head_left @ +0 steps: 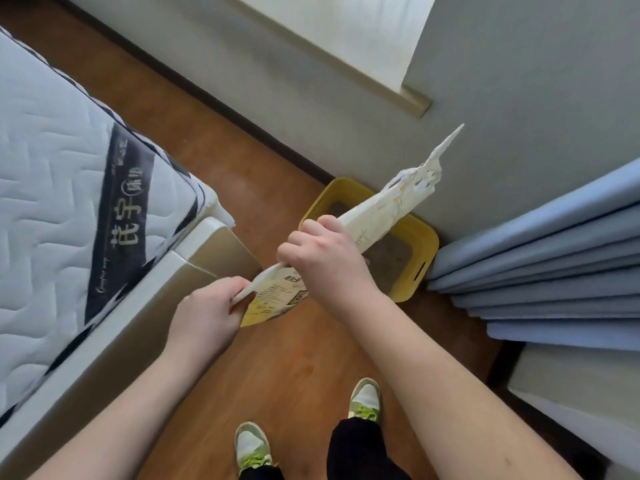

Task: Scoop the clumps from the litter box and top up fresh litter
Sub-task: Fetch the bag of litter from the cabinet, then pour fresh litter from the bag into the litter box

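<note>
A yellow litter box (420, 237) stands on the wooden floor against the wall, with grey litter (393, 256) inside. Above it I hold a cream and yellow litter bag (375, 211), tilted, its torn open end pointing up and to the right. My right hand (322, 251) grips the bag's middle from above. My left hand (207, 313) pinches the bag's bottom corner, near its printed label. The bag hides part of the box. No scoop is in sight.
A mattress (52, 168) on a beige bed frame (138, 320) fills the left side. Blue curtain folds (554, 268) hang at the right. A grey wall with a dark skirting board runs behind the box. My feet in green-laced shoes (365, 400) stand on the floor.
</note>
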